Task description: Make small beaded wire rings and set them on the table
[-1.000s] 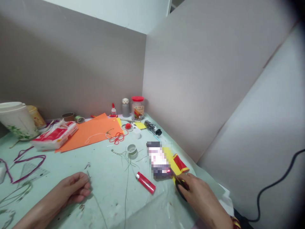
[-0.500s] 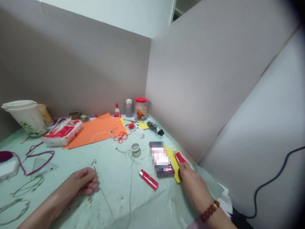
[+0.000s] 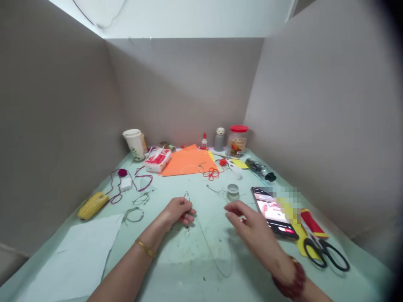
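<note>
My left hand (image 3: pixel 181 212) is closed in a pinch on a thin green cord (image 3: pixel 206 239), whose tail curves down across the table. A short knotted end of the cord pokes up above the fingertips. My right hand (image 3: pixel 247 220) hovers to the right of it, thumb and forefinger slightly apart with nothing visible between their tips. Under its palm a bit of red shows, apparently the red lighter (image 3: pixel 242 219), mostly hidden. Just beyond is a small spool of thread (image 3: pixel 233 191). Scissors (image 3: pixel 321 251) with black handles lie to the right, on yellow paper beside a red packet (image 3: pixel 314 224).
A phone (image 3: pixel 273 214) lies right of my right hand. Orange paper (image 3: pixel 185 161) with red cord (image 3: pixel 211 173), a tissue pack (image 3: pixel 158 160), a cup (image 3: pixel 134 144) and a jar (image 3: pixel 237 142) stand farther back. Green cord loops (image 3: pixel 134 214), a yellow object (image 3: pixel 92 205) and white paper (image 3: pixel 78 251) are left.
My right hand has let go of the scissors at the right and moved left, over the lighter. My left hand still pinches the cord. The view has turned left.
</note>
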The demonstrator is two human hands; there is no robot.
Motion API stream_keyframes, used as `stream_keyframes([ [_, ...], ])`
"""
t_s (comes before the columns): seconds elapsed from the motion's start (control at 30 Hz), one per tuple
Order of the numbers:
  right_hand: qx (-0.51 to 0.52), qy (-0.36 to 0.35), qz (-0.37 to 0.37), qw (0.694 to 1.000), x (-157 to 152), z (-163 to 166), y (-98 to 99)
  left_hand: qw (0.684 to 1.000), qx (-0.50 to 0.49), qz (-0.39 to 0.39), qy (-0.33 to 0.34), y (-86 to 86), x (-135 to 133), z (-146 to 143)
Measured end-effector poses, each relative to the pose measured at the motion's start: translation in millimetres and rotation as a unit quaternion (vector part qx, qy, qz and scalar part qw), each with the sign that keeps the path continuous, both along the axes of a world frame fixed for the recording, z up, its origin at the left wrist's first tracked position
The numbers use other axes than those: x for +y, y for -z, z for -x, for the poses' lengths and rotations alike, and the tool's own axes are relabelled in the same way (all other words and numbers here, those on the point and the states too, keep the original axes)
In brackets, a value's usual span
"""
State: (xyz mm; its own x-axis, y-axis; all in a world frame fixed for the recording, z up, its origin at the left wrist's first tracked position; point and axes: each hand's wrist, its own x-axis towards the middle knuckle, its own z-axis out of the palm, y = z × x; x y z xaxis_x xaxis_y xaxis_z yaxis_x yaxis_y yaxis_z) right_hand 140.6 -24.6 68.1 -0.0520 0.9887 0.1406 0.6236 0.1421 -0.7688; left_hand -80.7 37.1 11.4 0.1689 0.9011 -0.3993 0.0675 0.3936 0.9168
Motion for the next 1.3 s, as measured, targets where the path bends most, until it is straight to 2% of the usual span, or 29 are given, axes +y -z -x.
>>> stream_keyframes([
  [0.1, 0.076, -0.046, 0.058, 0.994, 27, 51, 12.7, 1.0, -0.009, -0.007, 0.003, 3.1, 0, 0],
  [0.23, 0.103, -0.047, 0.141, 0.983, 60, 80, 33.9, 1.0, -0.016, -0.012, 0.003, 7.1, 0, -2],
  [0.37, 0.107, -0.062, 0.193, 0.973, 69, 83, 42.1, 1.0, -0.019, -0.02, -0.005, 10.7, 0, -4],
  [0.53, 0.112, -0.08, 0.231, 0.963, 61, 82, 41.2, 0.999, -0.018, -0.027, -0.019, 10.7, -1, -3],
  [0.67, 0.092, -0.048, 0.202, 0.974, 55, 84, 44.3, 0.999, -0.009, -0.026, -0.031, 8.4, -1, -3],
  [0.8, 0.048, -0.025, 0.122, 0.991, 51, 86, 48.5, 0.999, -0.003, -0.02, -0.038, 6.8, -1, -4],
  [0.87, 0.043, -0.026, 0.111, 0.993, 51, 88, 50.3, 0.999, 0.0, -0.016, -0.039, 5.9, -1, -4],
  [1.07, 0.089, -0.036, 0.19, 0.977, 55, 89, 54.3, 0.999, 0.023, -0.012, -0.043, 0.7, -1, -3],
  [1.3, 0.174, -0.002, 0.269, 0.947, 50, 89, 46.7, 0.999, 0.016, -0.014, -0.048, -1.3, -2, -4],
])
